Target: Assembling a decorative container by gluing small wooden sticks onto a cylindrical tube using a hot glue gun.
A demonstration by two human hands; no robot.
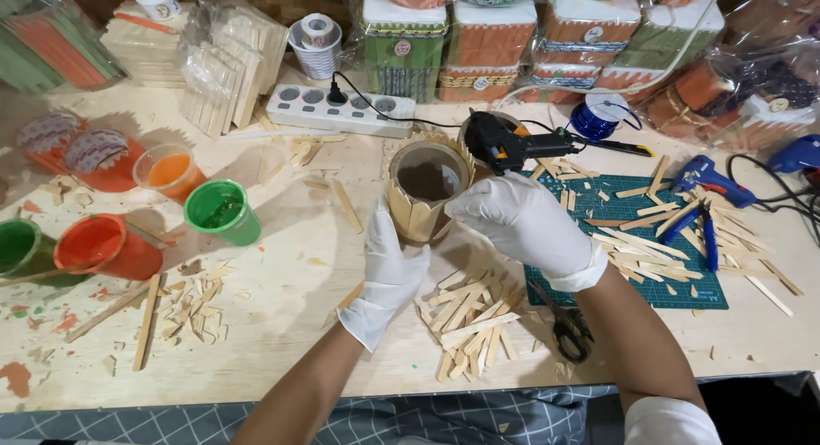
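A cardboard tube (425, 189), ringed with pointed wooden sticks glued upright around its side, stands on the wooden table (282, 325). My left hand (389, 270), in a white glove, touches its lower left side. My right hand (523, 223), gloved too, presses on its right side. A pile of cut wooden sticks (470, 317) lies just in front of the tube. A black glue gun (508, 144) rests right behind it.
Cups of green (220, 210) and orange (169, 170) paint stand at left. A green cutting mat (649, 240) with stick scraps, blue pliers (696, 227) and a blue glue gun (709, 178) lie right. Scissors (571, 330) sit near my right forearm. A power strip (342, 110) and wrapped boxes line the back.
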